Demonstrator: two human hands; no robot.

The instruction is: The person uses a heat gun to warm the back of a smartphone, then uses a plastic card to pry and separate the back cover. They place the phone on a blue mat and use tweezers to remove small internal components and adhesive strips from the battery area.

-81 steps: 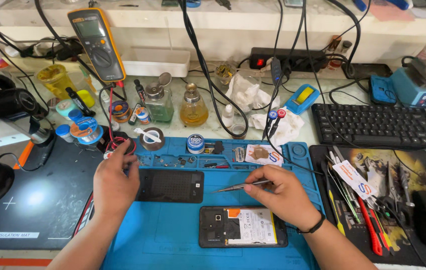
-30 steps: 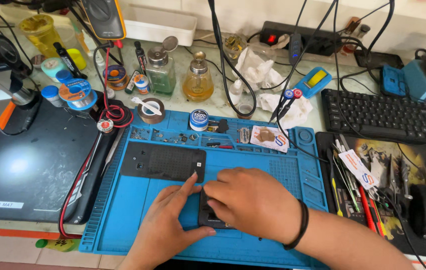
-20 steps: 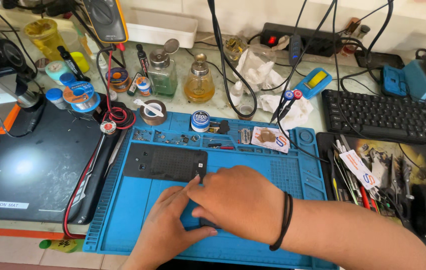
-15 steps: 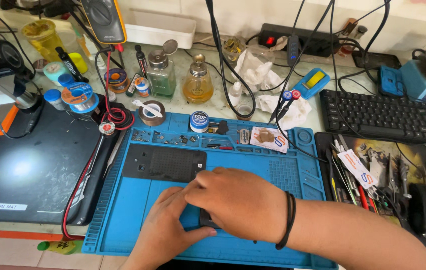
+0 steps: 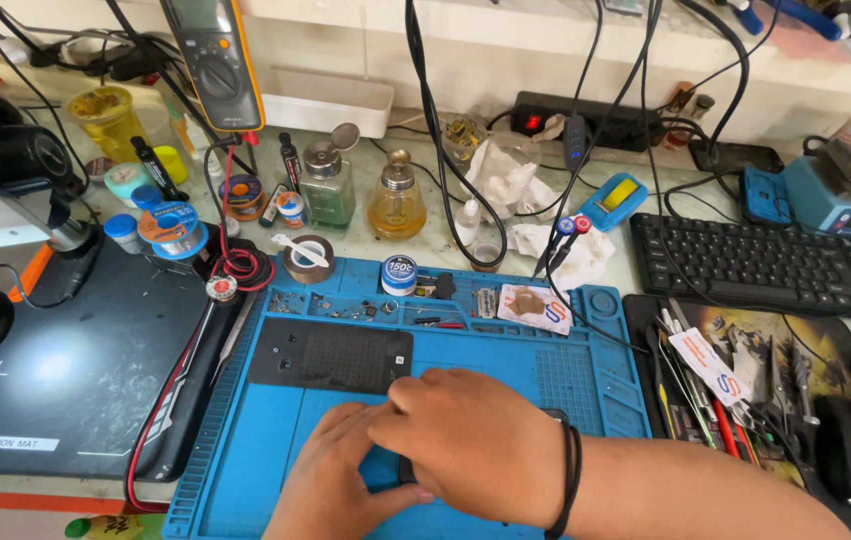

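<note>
Phone (image 5: pixel 554 416), dark and flat, lies low in the middle of the frame on my blue mat (image 5: pixel 586 385). I see only a black edge, because my right hand (image 5: pixel 471 445) covers it and presses down, fingers bent over it. My left hand (image 5: pixel 331 490) grips its near side.

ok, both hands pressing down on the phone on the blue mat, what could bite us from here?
Three risks. The left hand and right hand hide the dark phone, so uneven pressure could go unseen. Loose small screws and parts in the blue silicone mat's top trays sit close by; a wrist sweep could scatter them. The black rectangular back cover lies just beyond the fingers and could be nudged.
</note>
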